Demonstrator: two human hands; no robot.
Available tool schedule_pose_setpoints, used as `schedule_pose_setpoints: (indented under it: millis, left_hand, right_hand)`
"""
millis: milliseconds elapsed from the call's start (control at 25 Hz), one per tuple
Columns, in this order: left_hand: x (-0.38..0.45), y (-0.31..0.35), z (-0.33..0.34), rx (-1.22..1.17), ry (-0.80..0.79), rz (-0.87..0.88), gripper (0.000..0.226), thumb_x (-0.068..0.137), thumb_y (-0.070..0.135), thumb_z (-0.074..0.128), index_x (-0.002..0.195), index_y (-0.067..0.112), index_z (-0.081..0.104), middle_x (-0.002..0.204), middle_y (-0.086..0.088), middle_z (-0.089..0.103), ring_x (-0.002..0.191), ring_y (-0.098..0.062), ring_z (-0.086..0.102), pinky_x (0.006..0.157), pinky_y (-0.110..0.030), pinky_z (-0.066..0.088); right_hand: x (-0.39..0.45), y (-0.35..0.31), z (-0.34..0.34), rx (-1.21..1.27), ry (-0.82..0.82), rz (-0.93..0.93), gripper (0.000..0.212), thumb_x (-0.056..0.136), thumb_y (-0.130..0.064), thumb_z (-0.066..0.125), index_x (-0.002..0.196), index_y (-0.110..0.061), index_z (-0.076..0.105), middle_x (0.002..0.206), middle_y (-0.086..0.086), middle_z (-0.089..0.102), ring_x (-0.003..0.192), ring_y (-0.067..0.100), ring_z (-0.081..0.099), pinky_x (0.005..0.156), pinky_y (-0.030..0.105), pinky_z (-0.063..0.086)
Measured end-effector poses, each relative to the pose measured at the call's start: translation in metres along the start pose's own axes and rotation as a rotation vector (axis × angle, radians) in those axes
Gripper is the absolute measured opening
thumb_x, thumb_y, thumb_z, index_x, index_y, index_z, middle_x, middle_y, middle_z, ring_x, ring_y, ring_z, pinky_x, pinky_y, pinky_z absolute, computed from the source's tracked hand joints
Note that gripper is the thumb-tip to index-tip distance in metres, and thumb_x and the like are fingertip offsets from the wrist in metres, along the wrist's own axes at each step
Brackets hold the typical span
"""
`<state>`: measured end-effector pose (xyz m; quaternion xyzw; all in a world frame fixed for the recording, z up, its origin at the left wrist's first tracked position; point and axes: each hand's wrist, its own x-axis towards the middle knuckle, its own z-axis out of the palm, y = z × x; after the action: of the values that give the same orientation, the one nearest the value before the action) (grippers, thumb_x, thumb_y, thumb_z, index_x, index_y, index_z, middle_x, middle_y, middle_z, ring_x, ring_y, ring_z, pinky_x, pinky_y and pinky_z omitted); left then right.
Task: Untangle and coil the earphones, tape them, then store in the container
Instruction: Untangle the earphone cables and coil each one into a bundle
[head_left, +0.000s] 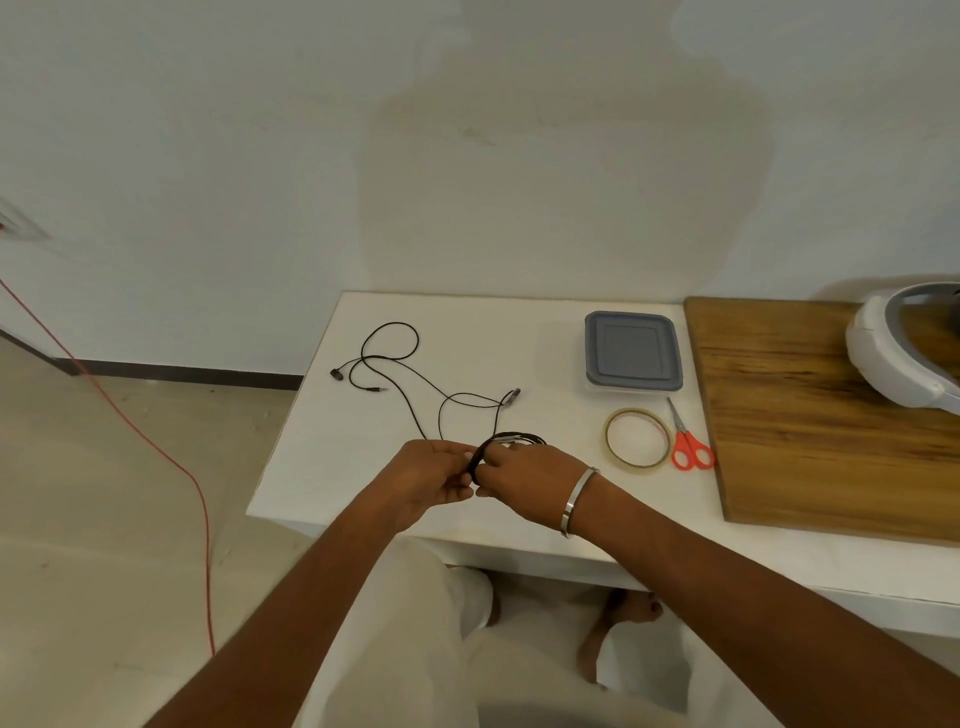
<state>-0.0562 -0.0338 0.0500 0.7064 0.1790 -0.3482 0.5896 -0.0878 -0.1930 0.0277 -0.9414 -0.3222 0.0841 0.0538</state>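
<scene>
Black earphones lie partly loose on the white table, with an earbud and the plug at the far left. Part of the cable forms a small coil near the table's front. My left hand and my right hand meet at the coil's left side, and both pinch the coil there. A roll of clear tape lies flat to the right of my hands. The container stands behind the tape with its grey lid on.
Orange-handled scissors lie just right of the tape. A wooden board covers the table's right part, and a white headset rests on it. A red cable runs across the floor at the left.
</scene>
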Motion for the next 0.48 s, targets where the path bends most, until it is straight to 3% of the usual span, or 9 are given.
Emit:
schedule_pose_setpoints:
  millis: [200, 280, 360, 480]
  left_hand:
    - [0.0002, 0.0024, -0.0041, -0.069, -0.025, -0.035, 0.015, 0.093, 0.001, 0.055, 0.102, -0.006, 0.065, 0.079, -0.013, 0.066, 0.067, -0.015, 0.061, 0.065, -0.025, 0.059]
    - [0.0016, -0.0003, -0.0041, -0.096, 0.028, -0.027, 0.016, 0.091, 0.000, 0.058, 0.105, -0.005, 0.065, 0.078, -0.013, 0.066, 0.064, -0.015, 0.060, 0.060, -0.024, 0.057]
    - [0.0021, -0.0029, -0.0021, -0.122, 0.098, -0.041, 0.018, 0.088, -0.001, 0.062, 0.106, -0.004, 0.065, 0.075, -0.016, 0.065, 0.059, -0.016, 0.058, 0.051, -0.023, 0.054]
    - [0.0000, -0.0042, -0.0006, -0.152, 0.089, -0.077, 0.014, 0.086, 0.001, 0.065, 0.100, -0.001, 0.068, 0.078, -0.017, 0.069, 0.065, -0.020, 0.064, 0.054, -0.024, 0.050]
  right_hand:
    - [-0.0024, -0.0016, 0.0043, 0.025, 0.071, 0.079, 0.031, 0.098, -0.023, 0.043, 0.123, -0.007, 0.052, 0.121, 0.017, 0.053, 0.096, 0.033, 0.061, 0.072, 0.042, 0.053]
    - [-0.0015, -0.0041, 0.0028, -0.006, 0.128, 0.052, 0.025, 0.087, -0.020, 0.064, 0.108, -0.007, 0.063, 0.103, 0.017, 0.063, 0.078, 0.031, 0.067, 0.057, 0.036, 0.055]
    - [0.0005, -0.0046, 0.0051, -0.030, 0.127, 0.041, 0.035, 0.066, -0.015, 0.083, 0.097, -0.009, 0.067, 0.087, 0.015, 0.067, 0.060, 0.026, 0.066, 0.044, 0.031, 0.053]
    - [0.0014, -0.0044, 0.0078, 0.003, 0.132, 0.011, 0.043, 0.061, -0.005, 0.085, 0.099, -0.006, 0.066, 0.085, 0.019, 0.066, 0.058, 0.029, 0.066, 0.043, 0.033, 0.053]
